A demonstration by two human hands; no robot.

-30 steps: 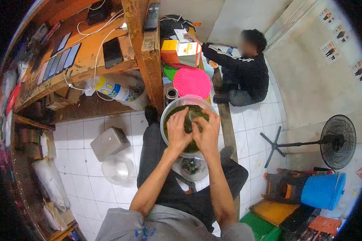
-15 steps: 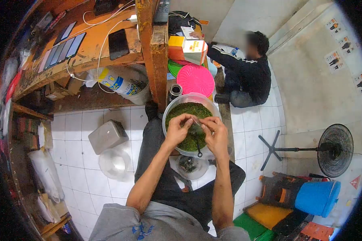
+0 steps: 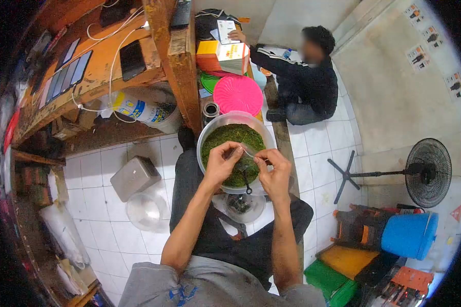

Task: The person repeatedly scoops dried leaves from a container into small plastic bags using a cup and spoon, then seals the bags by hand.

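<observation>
A large clear tub [image 3: 204,134] between my legs holds green shredded leaf matter [image 3: 230,137]. Above it, my left hand [image 3: 223,162] and my right hand [image 3: 274,173] pinch a small thin translucent piece [image 3: 249,150] stretched between their fingertips; it looks like a clear bag or film, too small to be sure. A dark tool with a ring at its end [image 3: 248,189] rests in the tub below my hands. Under the tub's near edge stands a clear bowl [image 3: 247,211] with dark contents.
Beyond the tub are a pink lid [image 3: 238,96], an open jar [image 3: 210,109] and a box of papers [image 3: 233,56]. A seated person [image 3: 312,82] reaches toward it. A metal tin [image 3: 134,179] lies left, a fan [image 3: 428,173] and blue bucket [image 3: 409,234] right.
Both hands have risen from the leaf matter and moved apart, with the thin piece now between their fingertips. The dark tool has come into view. The camera view has shifted slightly.
</observation>
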